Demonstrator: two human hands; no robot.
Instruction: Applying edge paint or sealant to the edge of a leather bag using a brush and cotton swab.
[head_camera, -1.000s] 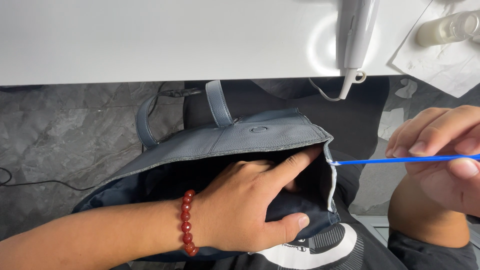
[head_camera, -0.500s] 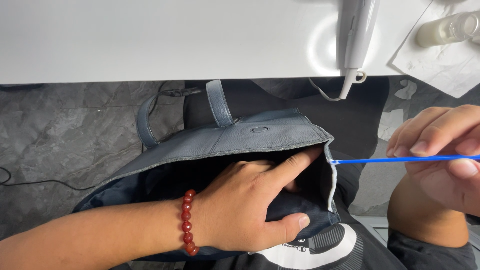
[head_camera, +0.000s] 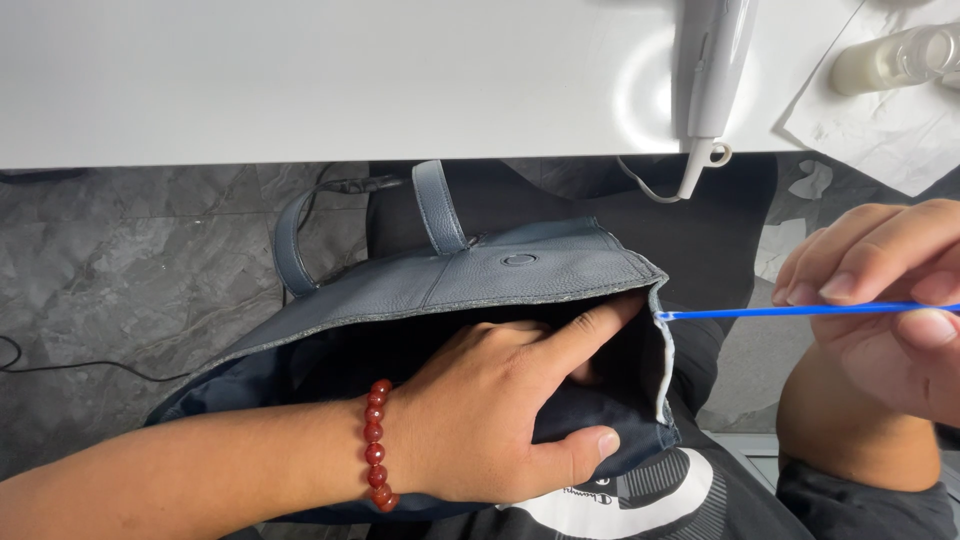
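A dark blue-grey leather bag (head_camera: 520, 275) with two handles lies on my lap, its mouth open towards me. My left hand (head_camera: 500, 420), with a red bead bracelet (head_camera: 378, 445) at the wrist, reaches into the opening; the forefinger presses the inner corner and the thumb grips the near edge. My right hand (head_camera: 885, 300) pinches a thin blue stick (head_camera: 790, 312) whose tip touches the pale raw edge (head_camera: 664, 350) of the bag's right corner.
A white table (head_camera: 300, 80) spans the top. A white corded hand tool (head_camera: 712, 70) lies on it, its tip over the edge. A small clear bottle (head_camera: 885, 60) rests on white paper (head_camera: 900, 125) at the top right. Grey stone floor lies below.
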